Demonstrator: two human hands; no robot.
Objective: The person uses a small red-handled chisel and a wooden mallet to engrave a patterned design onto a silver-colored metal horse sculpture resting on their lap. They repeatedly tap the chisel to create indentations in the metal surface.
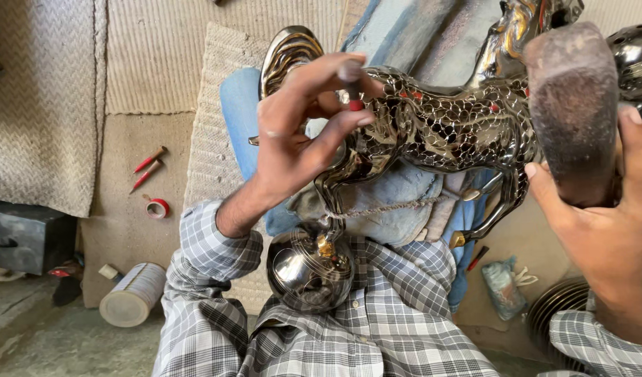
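Seen from the head camera looking down: polished metal horse figure [440, 126] lying across the lap on blue cloth [398, 192], rear legs and round shiny base ball [310, 269] toward the checked shirt, head up near the top edge. Left hand [293, 139] above the hindquarters, fingers [335, 129] pinched together on a small punch with a red band [352, 89], tip set against the patterned flank. Right hand [600, 209] wrapped shut around a heavy worn hammer [572, 98], blunt face raised beside the horse's neck. Judged stiff, hollow-looking and fairly weighty, mirror-smooth and so likely slippery under bare skin; thin legs and tail probably the weak spots, easily bent. Best taken hold of at the thick body or the ball base, not the limbs. Punch small and light, needing only a fingertip pinch; hammer dense, needing the full fist. Off to the left on the mat: two red-handled tools [148, 166], a roll of red tape [157, 207], a pale cylindrical can [134, 294] on the floor
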